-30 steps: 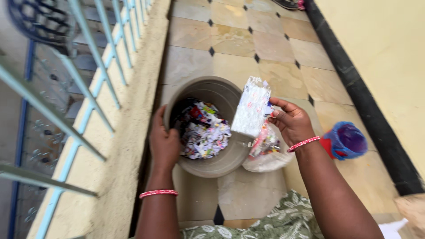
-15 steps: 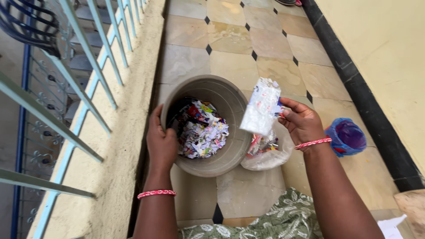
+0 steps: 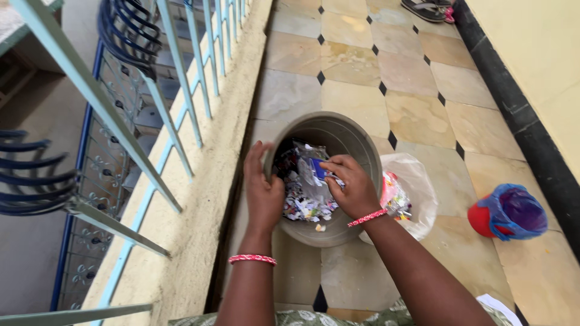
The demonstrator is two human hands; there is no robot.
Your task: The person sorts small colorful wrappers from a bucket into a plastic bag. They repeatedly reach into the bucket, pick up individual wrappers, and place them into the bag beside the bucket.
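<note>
A: What do you see from the head camera?

B: A big grey bin point(image 3: 338, 139) sits on the tiled floor point(image 3: 356, 102), near the middle of the picture. It is full of small bits of paper and wrappers point(image 3: 302, 202).

A: Where are the hands?

B: The left hand point(image 3: 263, 187) is at the bin's 9 o'clock side. Its fingers curl over the rim and hold it. The right hand point(image 3: 353, 187) is inside the bin, near the middle. Its fingers are pinched narrow on a crinkly clear wrapper point(image 3: 307, 158) that lies on top of the pile. I can also see a little blue bit point(image 3: 319, 169) right at its fingertips.

A: Do the hands touch each other?

B: No. They are near, but the pile of scraps is between them.

A: What is on the wrists?

B: Each wrist has a red and white band point(image 3: 252, 259).

A: What else is around the bin?

B: A clear plastic bag point(image 3: 417, 187) with bright scraps in it lies at the bin's 3 o'clock, touching its side. Farther out at 3 o'clock is a small red bucket point(image 3: 480, 218) with a blue bag lining it. It stands well apart from the bin. At the bin's 9 o'clock is a low yellow wall point(image 3: 199, 199) with a pale blue railing point(image 3: 181, 90) on top. At 1 o'clock, far away, sandals point(image 3: 430, 8) lie by the wall.
</note>
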